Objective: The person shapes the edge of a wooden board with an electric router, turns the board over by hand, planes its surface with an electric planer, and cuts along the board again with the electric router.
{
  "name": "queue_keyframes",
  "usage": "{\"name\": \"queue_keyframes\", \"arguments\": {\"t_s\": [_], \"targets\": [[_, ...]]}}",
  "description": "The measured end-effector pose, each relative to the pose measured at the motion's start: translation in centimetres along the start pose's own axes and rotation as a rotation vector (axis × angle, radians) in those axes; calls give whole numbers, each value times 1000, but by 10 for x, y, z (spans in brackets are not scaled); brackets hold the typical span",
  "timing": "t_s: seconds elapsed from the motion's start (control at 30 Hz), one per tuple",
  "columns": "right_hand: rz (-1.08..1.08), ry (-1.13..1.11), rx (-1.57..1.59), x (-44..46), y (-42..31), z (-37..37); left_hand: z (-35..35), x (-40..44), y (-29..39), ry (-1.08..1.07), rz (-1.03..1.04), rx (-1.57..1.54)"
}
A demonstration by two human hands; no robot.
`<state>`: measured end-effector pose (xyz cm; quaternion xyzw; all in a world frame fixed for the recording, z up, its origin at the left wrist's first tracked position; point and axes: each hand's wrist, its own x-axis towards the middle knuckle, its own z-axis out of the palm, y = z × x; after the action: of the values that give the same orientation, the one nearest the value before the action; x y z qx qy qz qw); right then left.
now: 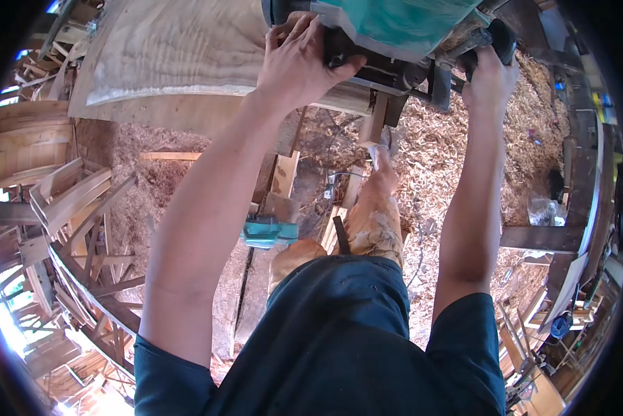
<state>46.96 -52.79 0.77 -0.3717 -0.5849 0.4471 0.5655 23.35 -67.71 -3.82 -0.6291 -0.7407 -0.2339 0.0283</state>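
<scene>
A large teal power planer with black and metal parts sits at the top of the view, at the end of a broad wooden board. My left hand is on the planer's black left part, fingers curled over it and thumb stretched along its near edge. On the other side, my right hand wraps round a black handle of the same tool. The planer's underside is hidden.
Wood shavings cover the ground. A smaller teal tool lies beside my leg, near a cord and timber pieces. Curved wooden parts are stacked at left. A dark beam and a clear plastic bag are at right.
</scene>
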Motion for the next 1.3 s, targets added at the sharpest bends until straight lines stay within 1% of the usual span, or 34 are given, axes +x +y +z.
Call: {"name": "queue_keyframes", "arguments": {"t_s": [0.03, 0.1, 0.17, 0.27, 0.37, 0.47, 0.53, 0.63, 0.67, 0.7, 0.73, 0.77, 0.87, 0.97, 1.07, 1.17, 1.3], "targets": [[-50, -26, -124, 1, 1, -4, -3, 2, 0, -18, 8, -22], [-44, -19, -143, 3, 0, -3, -4, 4, 0, -16, 22, -3], [74, 46, 63, 0, -5, 6, -4, 6, -2, -27, 22, 5], [45, 59, 30, -3, -10, 10, -7, 5, -1, -48, 16, 0], [88, 13, 148, 1, -7, 6, -8, 3, -2, -58, 25, -17], [111, -1, 186, -6, -13, 4, -13, -2, 0, -83, 36, -10], [122, 35, 192, -17, -20, 2, -15, -11, 2, -81, 59, 45], [135, 73, 177, -37, -29, -4, -25, -29, 13, -89, 61, -41], [142, 79, 179, -44, -31, -6, -21, -35, 11, -47, 76, -13], [149, 83, 182, -49, -32, -8, -22, -38, 11, -45, 79, -24], [138, 34, 177, -52, -32, -12, -23, -41, 11, -42, 83, -36], [120, 48, 153, -56, -32, -12, -24, -44, 10, -40, 87, -50], [93, 79, 91, -69, -35, -12, -34, -49, 11, -117, 81, -96], [96, 106, 91, -82, -39, -15, -32, -58, 10, -41, 140, -83], [93, 138, 123, -95, -45, -13, -39, -65, 14, -3, 168, -144], [91, 149, 121, -96, -45, -13, -35, -64, 13, 59, 196, -126], [80, 146, 143, -89, -47, -8, -34, -62, 15, 20, 150, -135]]}}
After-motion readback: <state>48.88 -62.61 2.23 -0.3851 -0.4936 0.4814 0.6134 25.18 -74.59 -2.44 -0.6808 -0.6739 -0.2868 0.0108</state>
